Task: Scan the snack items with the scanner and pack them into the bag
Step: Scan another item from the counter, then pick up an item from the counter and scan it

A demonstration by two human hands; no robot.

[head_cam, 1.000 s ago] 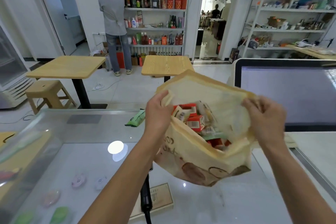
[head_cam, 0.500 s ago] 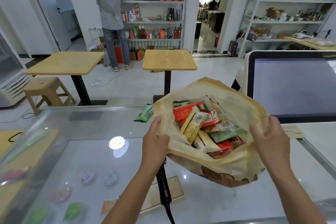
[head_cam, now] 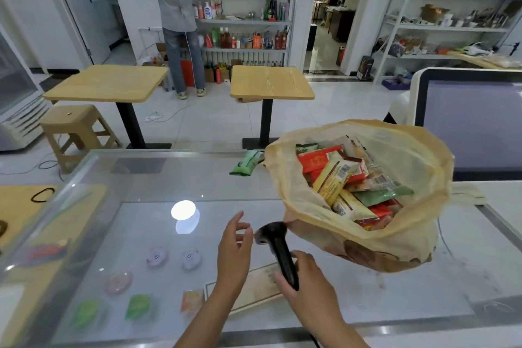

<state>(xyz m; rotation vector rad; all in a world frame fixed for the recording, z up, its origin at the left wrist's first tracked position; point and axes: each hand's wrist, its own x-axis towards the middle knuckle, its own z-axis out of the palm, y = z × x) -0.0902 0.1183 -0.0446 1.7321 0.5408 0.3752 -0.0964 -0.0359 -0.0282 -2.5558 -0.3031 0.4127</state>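
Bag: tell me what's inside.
Red, yellow and green snack packets fill the bag, piled loosely. Whatever lies beneath the top layer is covered.

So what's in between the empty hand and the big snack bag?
The head of the black scanner sits between the left hand and the bag, close to the bag's edge. The right hand grips its handle. The head view shows this.

Right hand gripping scanner, bag of snacks (open-topped) beside
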